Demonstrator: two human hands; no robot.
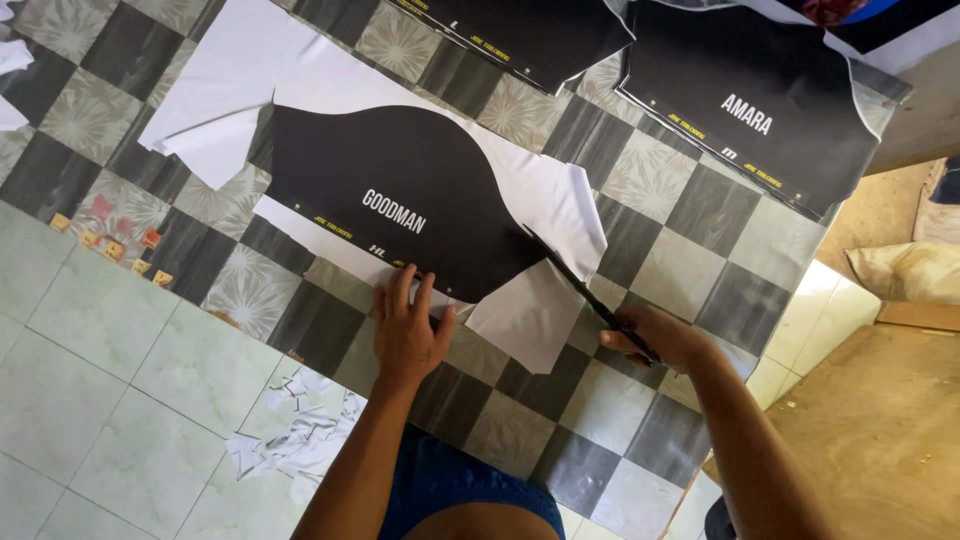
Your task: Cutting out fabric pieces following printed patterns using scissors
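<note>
While left hand (408, 325) lies flat: right hand (655, 335), grip around black scissors (585, 293), smooth curved black-and-white sheet (400, 195).

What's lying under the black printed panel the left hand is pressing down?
White sheet margin shows around the black panel, resting on the checkered table. The left hand pins its lower edge. Anything beneath the black area is hidden.

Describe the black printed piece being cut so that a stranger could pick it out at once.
On the checkered tabletop, find the left hand pressing down. The curved black piece lies under its fingertips, on white sheet. Unlike the other black pieces, scissors meet its right tip.
</note>
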